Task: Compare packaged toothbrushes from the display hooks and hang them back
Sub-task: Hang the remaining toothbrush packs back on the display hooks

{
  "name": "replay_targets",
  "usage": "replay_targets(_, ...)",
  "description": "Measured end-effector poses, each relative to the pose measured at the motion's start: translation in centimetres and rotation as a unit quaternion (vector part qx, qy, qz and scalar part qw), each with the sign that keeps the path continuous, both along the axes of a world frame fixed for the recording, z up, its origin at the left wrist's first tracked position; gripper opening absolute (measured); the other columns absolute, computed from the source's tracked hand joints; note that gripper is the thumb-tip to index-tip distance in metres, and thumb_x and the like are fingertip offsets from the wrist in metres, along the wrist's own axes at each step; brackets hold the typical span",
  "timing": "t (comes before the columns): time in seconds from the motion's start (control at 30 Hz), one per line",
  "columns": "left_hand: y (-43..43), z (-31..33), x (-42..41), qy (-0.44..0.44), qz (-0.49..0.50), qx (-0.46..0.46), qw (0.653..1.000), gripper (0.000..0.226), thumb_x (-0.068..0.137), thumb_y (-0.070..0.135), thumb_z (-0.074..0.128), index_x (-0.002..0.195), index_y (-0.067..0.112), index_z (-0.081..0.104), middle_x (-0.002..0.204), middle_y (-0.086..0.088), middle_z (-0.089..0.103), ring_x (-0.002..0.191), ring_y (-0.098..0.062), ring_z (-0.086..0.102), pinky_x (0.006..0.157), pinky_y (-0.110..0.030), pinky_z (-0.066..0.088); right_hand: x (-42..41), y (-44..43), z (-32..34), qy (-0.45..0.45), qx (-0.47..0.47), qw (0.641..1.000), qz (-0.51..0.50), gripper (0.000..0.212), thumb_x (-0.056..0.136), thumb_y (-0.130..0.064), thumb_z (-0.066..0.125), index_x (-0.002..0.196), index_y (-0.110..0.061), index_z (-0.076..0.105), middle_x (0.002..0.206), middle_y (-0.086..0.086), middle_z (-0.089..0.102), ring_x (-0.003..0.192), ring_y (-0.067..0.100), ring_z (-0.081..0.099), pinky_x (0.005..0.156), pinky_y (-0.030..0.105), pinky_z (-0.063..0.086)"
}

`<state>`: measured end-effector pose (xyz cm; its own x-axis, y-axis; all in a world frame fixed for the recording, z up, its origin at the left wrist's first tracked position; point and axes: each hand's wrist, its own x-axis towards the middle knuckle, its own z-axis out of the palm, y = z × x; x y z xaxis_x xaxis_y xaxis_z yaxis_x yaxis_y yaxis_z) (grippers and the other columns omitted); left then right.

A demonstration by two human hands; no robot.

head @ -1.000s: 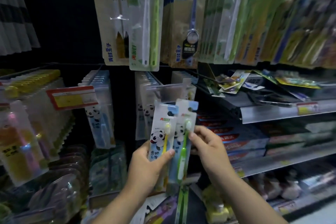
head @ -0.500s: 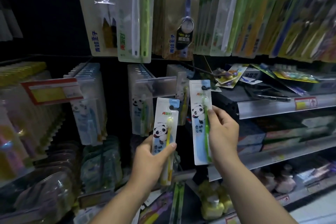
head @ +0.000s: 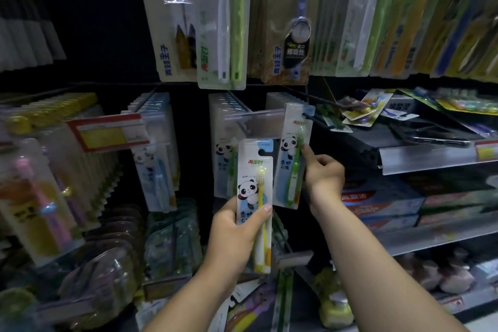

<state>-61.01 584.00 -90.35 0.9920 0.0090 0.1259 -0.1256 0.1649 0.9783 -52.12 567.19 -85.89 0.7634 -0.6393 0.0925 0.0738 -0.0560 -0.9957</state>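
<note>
One pack with a yellow toothbrush (head: 254, 188) sits upright in your left grip (head: 234, 232), which curls round its lower half. Your right grip (head: 322, 175) pinches the side of the pack with a green toothbrush (head: 292, 159), higher up, its top at a display hook (head: 308, 117).

Green toothbrush pack (head: 292, 159) going up to the hook (head: 310, 117)
The right hand (head: 322, 172) is lifting it toward one o'clock, away from the yellow toothbrush pack (head: 254, 197), and is bringing its hanging hole against the hook's tip.
</note>
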Motion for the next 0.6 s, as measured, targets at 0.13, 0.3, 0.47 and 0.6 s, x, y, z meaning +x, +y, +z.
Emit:
replay_targets(0.13,0.4,-0.2,0.3,0.033,0.002,-0.017,0.999,0.011,0.096,0.018,0.072,0.102,0.026,0.075,0.094,0.007,0.080,0.086,-0.009,0.075,0.067,-0.018,0.056,1.1,-0.3,0.2,0.018,-0.019,1.000,-0.004,0.042,0.089,-0.051,0.073,0.075,-0.014,0.060,0.076,0.005,0.067,0.073,0.025,0.062,0.064,0.032,0.044)
replay_targets(0.3,0.2,-0.1,0.8,0.066,0.029,-0.014,0.997,0.015,0.101,0.017,0.062,0.096,0.019,0.076,0.084,0.008,0.079,0.076,-0.006,0.073,0.064,-0.018,0.056,-1.8,0.4,-0.5,0.006,-0.190,0.982,0.006,0.028,0.092,-0.028,0.074,0.110,-0.013,0.059,0.118,0.008,0.056,0.088,0.023,0.056,0.075,0.022,0.039)
replay_targets(0.47,-0.3,0.4,0.6,0.059,0.033,-0.057,0.996,0.017,0.101,0.017,0.062,0.094,0.019,0.077,0.088,0.000,0.081,0.082,-0.017,0.076,0.073,-0.030,0.059,-6.8,2.4,-1.3,-0.023,-0.190,0.949,0.248,0.012,0.087,-0.029,0.076,0.096,-0.026,0.069,0.093,-0.002,0.075,0.087,0.020,0.072,0.083,0.049,0.060)
replay_targets(0.6,-0.3,0.4,0.1,0.035,-0.005,-0.050,0.998,0.014,0.099,0.015,0.066,0.101,0.020,0.079,0.096,0.000,0.082,0.092,-0.020,0.078,0.083,-0.036,0.061,-8.8,2.5,-1.7,-0.030,-0.197,0.938,0.282,0.018,0.092,-0.020,0.076,0.106,-0.029,0.068,0.098,-0.001,0.076,0.089,0.022,0.073,0.081,0.051,0.060)
